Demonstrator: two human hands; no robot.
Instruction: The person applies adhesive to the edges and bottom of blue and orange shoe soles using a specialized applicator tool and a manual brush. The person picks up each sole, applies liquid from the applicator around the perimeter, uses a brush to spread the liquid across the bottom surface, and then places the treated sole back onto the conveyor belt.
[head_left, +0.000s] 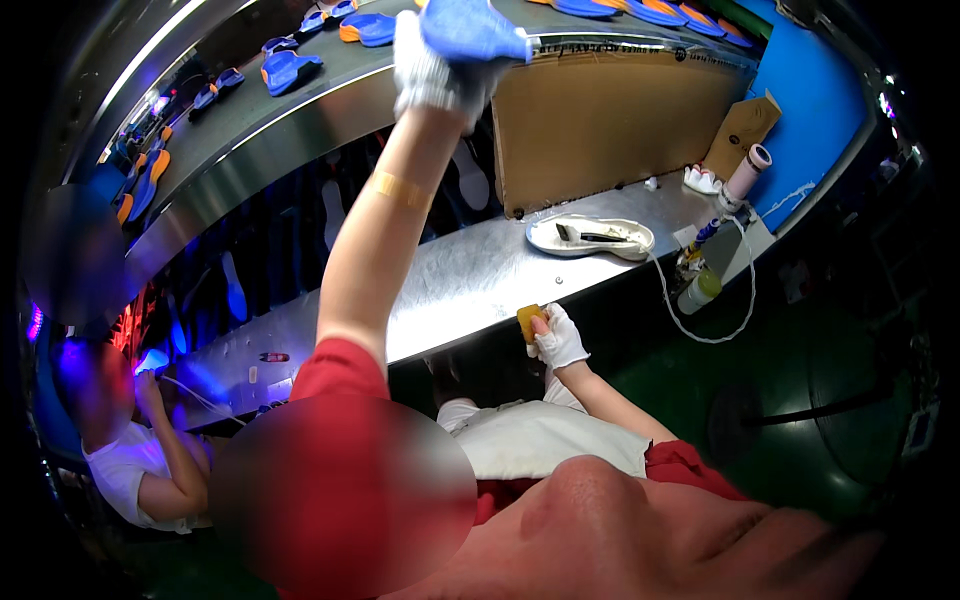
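My left arm stretches far forward over the conveyor belt (225, 120). On my left hand (432, 75) is a whitish knitted glove, and the fingers are closed round a blue insole (470, 32), which partly hides them. Close to my body, at the near edge of the metal bench (440, 300), my right hand (562, 340) wears a white glove with at least the thumb bare. It grips a small yellow block, perhaps a sponge (531, 322). On the bench beyond lies a cream shoe sole (548, 238) with a dark-handled brush (600, 238) resting inside.
Blue and orange insoles (285, 70) lie along the belt. A cardboard sheet (600, 130) stands behind the bench. At right are a pink bottle (746, 173), a green-capped bottle (700, 290) and a looping white cord (690, 338). A co-worker in a white shirt (140, 470) sits at left.
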